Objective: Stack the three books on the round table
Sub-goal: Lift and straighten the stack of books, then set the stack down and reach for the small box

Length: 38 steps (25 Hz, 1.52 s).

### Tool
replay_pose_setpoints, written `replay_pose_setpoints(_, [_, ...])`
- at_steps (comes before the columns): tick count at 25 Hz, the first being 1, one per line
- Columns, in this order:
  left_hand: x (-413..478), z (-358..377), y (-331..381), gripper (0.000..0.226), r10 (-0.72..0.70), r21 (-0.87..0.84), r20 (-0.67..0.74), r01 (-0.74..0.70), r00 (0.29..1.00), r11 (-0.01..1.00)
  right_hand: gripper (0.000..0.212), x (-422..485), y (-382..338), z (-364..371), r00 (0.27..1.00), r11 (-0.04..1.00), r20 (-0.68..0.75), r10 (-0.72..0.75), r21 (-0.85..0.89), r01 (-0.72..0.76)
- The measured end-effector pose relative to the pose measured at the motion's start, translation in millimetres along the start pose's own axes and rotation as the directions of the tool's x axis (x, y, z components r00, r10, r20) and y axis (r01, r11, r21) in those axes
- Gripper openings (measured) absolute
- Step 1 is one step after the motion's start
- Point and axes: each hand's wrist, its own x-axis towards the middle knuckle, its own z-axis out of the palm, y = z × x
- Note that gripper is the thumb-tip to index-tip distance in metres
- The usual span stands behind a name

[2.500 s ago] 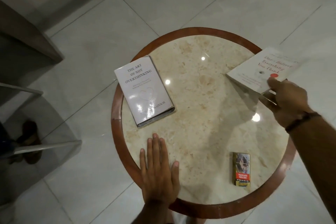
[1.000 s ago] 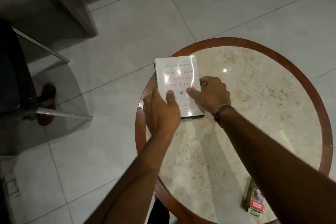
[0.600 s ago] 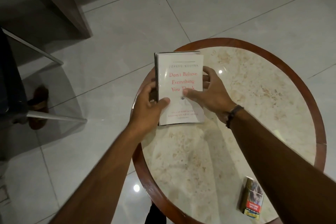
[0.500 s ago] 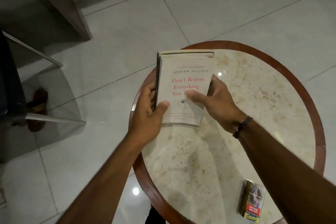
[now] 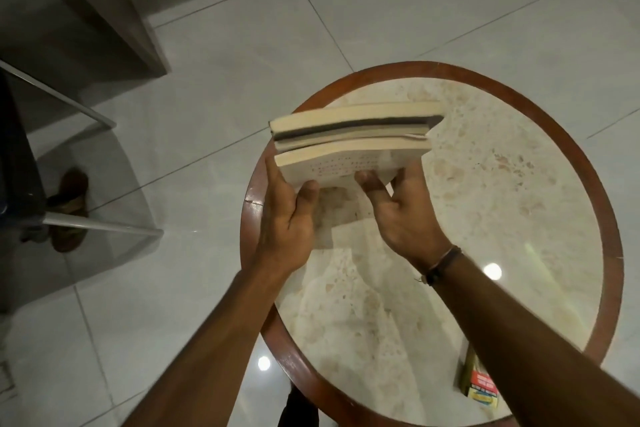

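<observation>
A stack of books (image 5: 353, 135) is lifted off the round marble table (image 5: 485, 218) and tipped up, so I see cream page edges in three layers and part of a white cover facing me. My left hand (image 5: 287, 218) grips the stack's left near corner, thumb on the cover and fingers under it. My right hand (image 5: 405, 215) holds the right near side the same way. The stack hangs over the table's left far part. The titles are hidden at this tilt.
A small yellow and red box (image 5: 479, 381) stands near the table's front right, by my right forearm. The table has a brown wooden rim (image 5: 249, 218). On the tiled floor at left are a glass panel with metal rails (image 5: 86, 222), a sandal (image 5: 69, 208) and a dark cabinet (image 5: 104, 3).
The white book was laid on the other book on the table's left. Both hands then raised the stack and tipped its far edge up, so page edges now face me.
</observation>
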Motion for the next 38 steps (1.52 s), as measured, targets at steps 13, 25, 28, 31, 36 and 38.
replay_pose_setpoints(13, [-16,111,76,0.056,-0.031,0.162,0.378,-0.033,0.925,0.986,0.047,-75,-12,-137,0.908,0.928,-0.241,0.343,-0.061,-0.367])
replay_pose_setpoints(25, [-29,266,109,0.040,-0.242,0.526,0.392,-0.001,0.887,0.850,0.034,-92,55,-259,0.494,0.615,-0.522,0.695,0.076,-0.785])
replay_pose_setpoints(28, [-32,271,108,0.057,-0.220,0.539,0.368,-0.014,0.903,0.842,0.054,-96,62,-259,0.442,0.582,-0.571,0.691,0.078,-0.809])
replay_pose_setpoints(31, [-37,268,110,0.071,-0.145,0.514,0.382,-0.079,0.913,0.854,0.070,-97,54,-257,0.409,0.560,-0.604,0.684,0.075,-0.825])
replay_pose_setpoints(36, [-91,178,49,0.066,0.094,0.459,0.350,-0.258,0.932,0.850,0.042,-160,22,-205,0.667,0.624,-0.708,0.232,-0.418,-0.660])
replay_pose_setpoints(38, [-123,123,3,0.064,0.138,0.594,0.327,-0.317,0.935,0.739,0.031,-205,14,-169,0.753,0.649,-0.625,0.208,-0.488,-0.584])
